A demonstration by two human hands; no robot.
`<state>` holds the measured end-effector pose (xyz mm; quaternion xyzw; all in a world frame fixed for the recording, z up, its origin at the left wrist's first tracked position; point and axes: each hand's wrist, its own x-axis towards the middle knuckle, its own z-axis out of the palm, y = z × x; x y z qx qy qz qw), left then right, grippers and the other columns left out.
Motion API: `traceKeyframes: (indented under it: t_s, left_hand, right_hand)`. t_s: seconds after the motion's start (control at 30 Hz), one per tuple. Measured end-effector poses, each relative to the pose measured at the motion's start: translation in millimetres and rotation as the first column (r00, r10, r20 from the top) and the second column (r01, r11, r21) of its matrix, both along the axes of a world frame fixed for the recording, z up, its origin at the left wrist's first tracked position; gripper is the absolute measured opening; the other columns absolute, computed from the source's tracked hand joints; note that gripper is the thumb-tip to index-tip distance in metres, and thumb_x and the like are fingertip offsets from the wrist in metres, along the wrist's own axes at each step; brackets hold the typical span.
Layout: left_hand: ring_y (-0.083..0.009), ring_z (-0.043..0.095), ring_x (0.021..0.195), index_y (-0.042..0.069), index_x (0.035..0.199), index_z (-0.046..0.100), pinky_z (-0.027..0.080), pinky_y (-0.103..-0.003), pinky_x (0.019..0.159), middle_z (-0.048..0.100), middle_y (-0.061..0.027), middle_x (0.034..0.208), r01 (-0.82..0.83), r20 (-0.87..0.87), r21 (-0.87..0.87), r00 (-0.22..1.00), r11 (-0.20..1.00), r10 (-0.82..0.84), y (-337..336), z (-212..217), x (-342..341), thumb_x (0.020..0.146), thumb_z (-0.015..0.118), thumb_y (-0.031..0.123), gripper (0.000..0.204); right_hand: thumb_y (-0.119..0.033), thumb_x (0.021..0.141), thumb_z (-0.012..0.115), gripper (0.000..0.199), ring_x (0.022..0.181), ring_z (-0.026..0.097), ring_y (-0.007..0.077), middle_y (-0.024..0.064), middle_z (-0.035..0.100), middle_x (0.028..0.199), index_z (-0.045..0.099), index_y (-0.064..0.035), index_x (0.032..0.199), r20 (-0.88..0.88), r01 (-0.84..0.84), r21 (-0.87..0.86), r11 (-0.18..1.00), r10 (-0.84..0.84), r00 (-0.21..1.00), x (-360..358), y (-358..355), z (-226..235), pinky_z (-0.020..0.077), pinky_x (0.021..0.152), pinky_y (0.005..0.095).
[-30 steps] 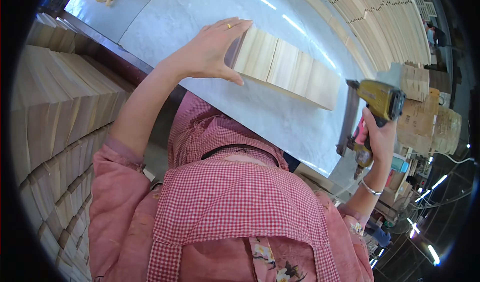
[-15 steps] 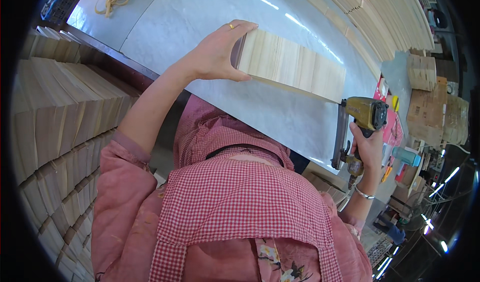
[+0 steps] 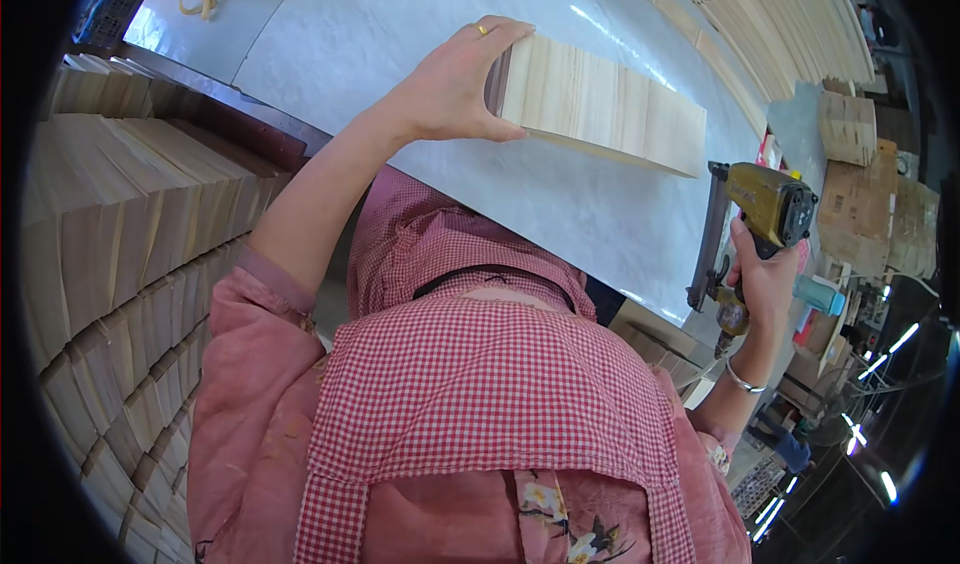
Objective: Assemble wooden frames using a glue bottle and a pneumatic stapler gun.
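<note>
In the head view, the left hand [image 3: 450, 89] clasps one end of a wooden block [image 3: 600, 104]: the fingers curl over the top edge, the thumb presses along the lower face, and the palm covers the block's end. A ring sits on one finger over the top corner. The block, made of pale boards set side by side, stretches away from this grip toward the person's right and lies against the white table [image 3: 380, 44], its far end free. Beyond that free end, well apart from the left hand, the right hand [image 3: 762, 279] is wrapped tight around the handle of a yellow nail gun [image 3: 765, 209], fingers closed fully about it; a bangle circles the wrist below. The gun's dark magazine hangs just left of this grip, over the table's edge, near the block's far end but not touching it. Stacks of boards [image 3: 130, 224] stand to the left of the left forearm.
</note>
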<state>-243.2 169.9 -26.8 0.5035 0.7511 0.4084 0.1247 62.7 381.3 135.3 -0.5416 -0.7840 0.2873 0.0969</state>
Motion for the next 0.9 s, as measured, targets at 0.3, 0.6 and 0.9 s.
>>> traceKeyframes:
  t_s: [0.3,0.6,0.9]
  left_hand:
    - [-0.0305,0.052,0.130,0.010,0.154,0.037,0.043,-0.040,0.114,0.045,-0.0092,0.150,0.027,0.043,0.006,0.999,1.000,-0.028,0,-3,2,0.063,0.090,0.021,0.106]
    - [-0.0316,0.051,0.130,0.012,0.157,0.034,0.043,-0.040,0.114,0.044,-0.0090,0.151,0.094,0.121,0.028,0.988,0.995,-0.097,-5,-8,-6,0.063,0.086,0.019,0.108]
    - [-0.0320,0.055,0.125,0.016,0.157,0.037,0.046,-0.040,0.111,0.048,-0.0101,0.148,0.082,0.097,0.064,0.991,0.995,-0.088,-4,-11,-8,0.060,0.084,0.019,0.107]
  right_hand:
    - [-0.011,0.085,0.081,0.028,0.051,0.057,0.0118,0.0080,0.067,0.077,0.066,0.0018,0.105,-0.088,-0.169,-0.211,0.963,0.153,0.984,-43,-60,10,0.0443,0.044,0.0246]
    - [-0.014,0.084,0.084,0.039,0.058,0.061,0.0143,0.0099,0.070,0.085,0.063,0.0033,0.112,-0.207,-0.510,-0.219,0.832,0.471,0.858,-86,-82,-6,0.0496,0.050,0.0254]
    - [-0.017,0.084,0.085,0.046,0.047,0.055,0.0108,0.0085,0.068,0.081,0.059,0.0022,0.117,-0.189,-0.575,-0.242,0.782,0.543,0.818,-105,-88,-5,0.0448,0.041,0.0215]
